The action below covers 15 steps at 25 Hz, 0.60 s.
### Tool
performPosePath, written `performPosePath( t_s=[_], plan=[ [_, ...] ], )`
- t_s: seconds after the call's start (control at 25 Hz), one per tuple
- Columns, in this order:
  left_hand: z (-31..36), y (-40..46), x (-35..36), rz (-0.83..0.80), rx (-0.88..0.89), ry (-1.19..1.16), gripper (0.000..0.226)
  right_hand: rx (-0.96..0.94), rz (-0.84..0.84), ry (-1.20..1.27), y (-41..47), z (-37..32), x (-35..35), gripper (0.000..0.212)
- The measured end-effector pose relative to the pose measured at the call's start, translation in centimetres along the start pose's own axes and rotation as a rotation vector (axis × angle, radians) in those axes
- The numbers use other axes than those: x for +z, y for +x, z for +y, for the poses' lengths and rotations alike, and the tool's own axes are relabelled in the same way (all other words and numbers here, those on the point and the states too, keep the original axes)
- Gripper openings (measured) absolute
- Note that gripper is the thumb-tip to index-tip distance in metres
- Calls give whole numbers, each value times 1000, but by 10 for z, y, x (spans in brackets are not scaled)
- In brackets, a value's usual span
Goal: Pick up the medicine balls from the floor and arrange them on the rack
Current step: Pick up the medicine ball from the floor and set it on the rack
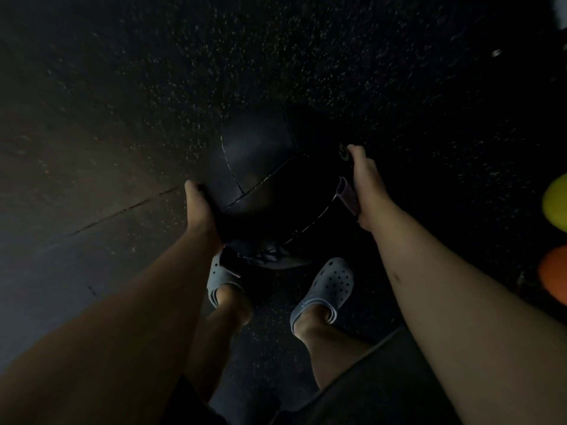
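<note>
A large black medicine ball (276, 185) with stitched seams fills the middle of the dim view, just in front of my feet. My left hand (201, 207) presses flat against its left side. My right hand (366, 185) presses against its right side, beside a purplish patch on the ball. Both hands clamp the ball between them. Whether the ball rests on the floor or hangs just above it, I cannot tell. No rack is in view.
Dark speckled rubber floor (276, 56) stretches all around, with a seam line at the left. At the right edge lie a yellow-green ball (557, 204) and an orange ball (553, 276). My grey clogs (329, 286) stand just behind the black ball.
</note>
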<state>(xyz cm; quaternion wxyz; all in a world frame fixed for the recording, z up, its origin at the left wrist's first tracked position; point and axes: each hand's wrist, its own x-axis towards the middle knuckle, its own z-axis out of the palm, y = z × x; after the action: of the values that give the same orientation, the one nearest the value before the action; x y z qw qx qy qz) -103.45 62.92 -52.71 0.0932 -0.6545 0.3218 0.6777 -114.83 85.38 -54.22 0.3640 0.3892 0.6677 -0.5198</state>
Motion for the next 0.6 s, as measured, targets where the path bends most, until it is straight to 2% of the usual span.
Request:
performPosePath(
  t_s=[0.16,0.28,0.36,0.52,0.6],
  plan=[
    [60,-135,53,-158,116,26,60,-86,48,106,-120,-93,-70,67],
    [109,-237,108,-298,215,100,47,-250,102,209,-212,-166,-129,67],
    [145,-313,151,-442,305,170,49,-408,138,319,-281,-217,-174,66],
    [195,-489,219,-777,478,296,92,-688,357,541,-438,-283,-261,70],
    [204,-566,243,-896,531,336,99,-792,438,526,-503,-294,-299,72]
  ],
)
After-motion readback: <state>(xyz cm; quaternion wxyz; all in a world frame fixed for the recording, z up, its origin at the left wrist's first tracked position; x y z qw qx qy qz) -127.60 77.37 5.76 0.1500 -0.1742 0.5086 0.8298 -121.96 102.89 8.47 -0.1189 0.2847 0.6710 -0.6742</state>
